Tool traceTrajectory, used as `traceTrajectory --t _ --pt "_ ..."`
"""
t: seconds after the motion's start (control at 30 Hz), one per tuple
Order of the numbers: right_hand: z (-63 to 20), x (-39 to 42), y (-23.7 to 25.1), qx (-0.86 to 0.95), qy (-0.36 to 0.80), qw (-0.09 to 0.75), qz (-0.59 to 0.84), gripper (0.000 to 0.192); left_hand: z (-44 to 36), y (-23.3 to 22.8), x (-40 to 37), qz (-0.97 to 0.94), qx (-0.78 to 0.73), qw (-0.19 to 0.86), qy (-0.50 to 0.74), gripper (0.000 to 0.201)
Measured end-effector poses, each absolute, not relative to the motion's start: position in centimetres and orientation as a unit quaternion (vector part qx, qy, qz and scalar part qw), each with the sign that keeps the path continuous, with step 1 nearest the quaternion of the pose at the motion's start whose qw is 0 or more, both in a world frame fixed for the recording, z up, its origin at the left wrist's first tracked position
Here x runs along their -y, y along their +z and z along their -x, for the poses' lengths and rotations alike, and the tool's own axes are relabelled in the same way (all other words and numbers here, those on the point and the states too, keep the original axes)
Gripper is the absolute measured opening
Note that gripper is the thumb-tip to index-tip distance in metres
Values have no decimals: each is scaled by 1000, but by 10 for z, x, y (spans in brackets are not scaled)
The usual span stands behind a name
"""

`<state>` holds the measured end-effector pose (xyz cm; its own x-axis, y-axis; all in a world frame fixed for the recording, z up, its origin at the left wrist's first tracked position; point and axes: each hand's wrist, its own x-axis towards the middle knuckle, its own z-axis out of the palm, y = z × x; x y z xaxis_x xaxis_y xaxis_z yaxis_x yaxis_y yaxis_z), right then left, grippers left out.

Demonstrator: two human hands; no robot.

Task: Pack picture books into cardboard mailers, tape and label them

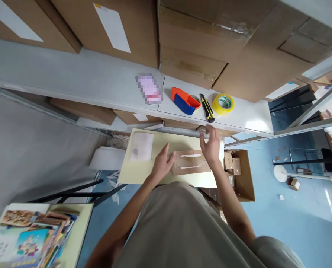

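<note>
The person's beige shirt [179,227] fills the lower view, both bare forearms reaching forward over it. On the pale yellow desk [132,171] lies a flat brown cardboard piece [190,163]. The left hand [162,163] rests spread at its left edge; the right hand [210,146], fingers extended, presses its upper right corner. Beyond, on the grey shelf [79,80], sit a tape dispenser [184,101], a utility knife [207,108] and a yellow tape roll [223,103].
</note>
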<state>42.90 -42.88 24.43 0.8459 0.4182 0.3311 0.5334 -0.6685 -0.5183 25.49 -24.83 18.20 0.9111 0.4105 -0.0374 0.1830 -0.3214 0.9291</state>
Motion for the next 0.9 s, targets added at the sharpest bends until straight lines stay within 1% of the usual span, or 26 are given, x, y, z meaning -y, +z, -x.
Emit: traceTrajectory --t 0.03,0.07,0.13,0.2,0.23,0.33,0.4,0.47,0.53,0.6,0.67,0.73,0.8,0.87,0.9 --pt "-412 453 233 216 -65 318 921 57 -237 168 254 -795 -242 554 47 65" --pt "-395 474 221 171 -25 318 932 70 -223 156 261 -784 -278 555 -6 62" --pt "-366 504 196 108 80 311 941 91 -206 139 280 -783 -295 543 -74 52" --pt "-347 519 174 68 149 301 939 100 -205 135 300 -811 -297 493 -107 51" --pt "-341 522 166 52 168 293 940 102 -210 136 308 -828 -303 457 -117 55" --pt "-340 523 151 15 187 258 948 97 -229 145 321 -856 -338 363 -144 67" --pt "-347 525 145 11 187 250 950 92 -238 148 318 -859 -355 332 -162 62" --pt "-354 530 142 22 176 271 946 85 -242 146 310 -860 -354 331 -161 52" --pt "-359 536 142 28 161 306 938 85 -240 140 301 -855 -345 357 -148 45" --pt "-358 541 148 22 163 338 927 90 -234 134 292 -840 -341 396 -143 44" --pt "-354 544 160 18 177 370 912 90 -224 132 285 -820 -340 441 -132 45" --pt "-347 547 176 29 171 409 896 81 -211 134 278 -795 -326 505 -86 46" --pt "-339 553 190 54 141 442 884 67 -197 138 271 -777 -299 553 -25 50" --pt "-333 559 192 82 139 451 878 54 -185 138 263 -780 -282 558 9 51" --pt "-331 563 187 92 158 450 874 50 -180 135 259 -787 -280 550 12 49"
